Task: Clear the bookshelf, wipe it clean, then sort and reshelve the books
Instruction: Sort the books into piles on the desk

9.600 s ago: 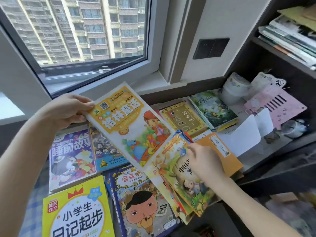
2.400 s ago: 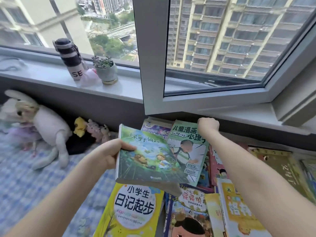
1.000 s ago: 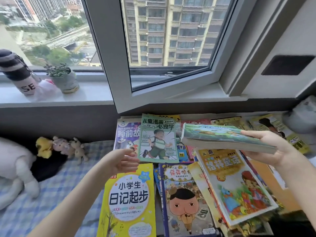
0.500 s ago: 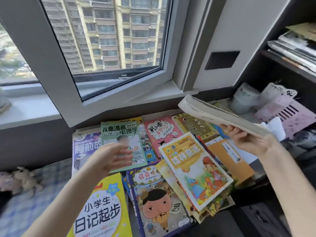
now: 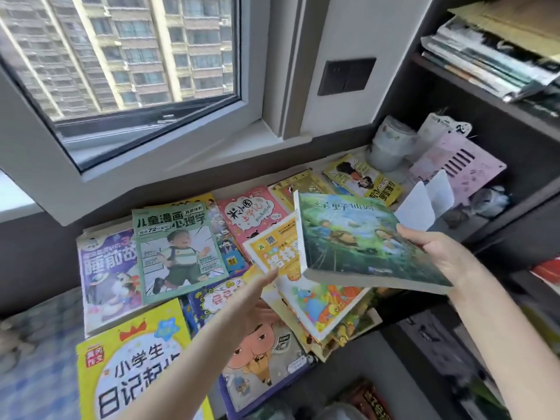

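A green book (image 5: 357, 237) is held in the air over the spread of books by the right hand (image 5: 436, 253), which grips it at its right edge: the thumb is laid across the cover, and the fingers are taken to be curled beneath, though they are hidden. The book is tilted slightly, cover up, with the title end far, the page edges near and the spine turned left. The left hand (image 5: 251, 295) is stretched out flat with straight fingers and nothing in it, its tips at the left edge of a yellow storybook (image 5: 272, 247) just below the green book's near left corner; whether contact is made cannot be told. The bookshelf (image 5: 497, 100) stands to the right and farther off, on the gripping hand's side, so any reshelving is judged to fall to the right hand. A teal comic book (image 5: 175, 247) and a pink book (image 5: 251, 213) lie flat to the left, and sorting is judged unfinished
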Demonstrator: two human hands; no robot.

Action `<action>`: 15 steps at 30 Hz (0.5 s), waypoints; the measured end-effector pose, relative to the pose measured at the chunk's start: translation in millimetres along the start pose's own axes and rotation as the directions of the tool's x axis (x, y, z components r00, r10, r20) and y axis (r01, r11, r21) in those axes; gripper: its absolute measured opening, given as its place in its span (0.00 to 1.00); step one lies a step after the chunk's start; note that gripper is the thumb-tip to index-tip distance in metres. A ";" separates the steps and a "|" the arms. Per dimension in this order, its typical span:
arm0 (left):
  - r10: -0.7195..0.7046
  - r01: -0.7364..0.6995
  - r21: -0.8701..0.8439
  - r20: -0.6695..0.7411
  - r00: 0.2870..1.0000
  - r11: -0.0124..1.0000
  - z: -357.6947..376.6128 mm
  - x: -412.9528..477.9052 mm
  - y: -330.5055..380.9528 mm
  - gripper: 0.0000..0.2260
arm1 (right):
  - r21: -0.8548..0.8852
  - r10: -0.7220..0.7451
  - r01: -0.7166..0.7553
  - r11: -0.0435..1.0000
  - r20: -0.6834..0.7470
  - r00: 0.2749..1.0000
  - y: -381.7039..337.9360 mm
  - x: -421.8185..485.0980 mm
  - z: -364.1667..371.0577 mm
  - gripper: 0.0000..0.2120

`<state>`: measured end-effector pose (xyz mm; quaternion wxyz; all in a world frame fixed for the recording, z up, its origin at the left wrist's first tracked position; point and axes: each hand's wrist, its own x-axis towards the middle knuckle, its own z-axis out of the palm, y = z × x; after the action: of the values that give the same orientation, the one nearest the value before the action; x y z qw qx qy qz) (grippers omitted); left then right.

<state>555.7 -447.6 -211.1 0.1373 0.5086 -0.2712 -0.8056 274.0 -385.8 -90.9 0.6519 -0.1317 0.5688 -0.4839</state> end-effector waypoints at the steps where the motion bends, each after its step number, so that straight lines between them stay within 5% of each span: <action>1: 0.008 -0.008 0.009 -0.017 1.000 1.000 -0.6 3.3 2.4 0.34 | -0.058 -0.012 0.012 0.998 0.006 1.000 0.6 4.0 -4.2 0.34; 4: -0.026 0.024 -0.044 -0.040 0.999 0.999 1.4 4.6 20.4 0.32 | -0.280 -0.061 0.040 0.959 -0.065 0.996 1.0 30.3 -7.0 0.19; 8: -0.103 0.105 0.027 -0.049 0.993 0.994 4.1 -2.4 40.5 0.43 | -0.718 -0.073 -0.010 0.696 -0.084 0.994 14.9 67.8 -6.1 0.10; 15: 0.151 -0.121 0.114 -0.307 0.940 0.986 -10.9 -17.6 53.2 0.27 | -0.883 -0.240 0.094 0.459 -0.022 0.970 19.2 75.9 -4.0 0.13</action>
<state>570.4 -485.4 -170.9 0.2100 0.6165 -0.3176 -0.6891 271.0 -434.0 -152.7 0.3994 -0.4660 0.7651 -0.1948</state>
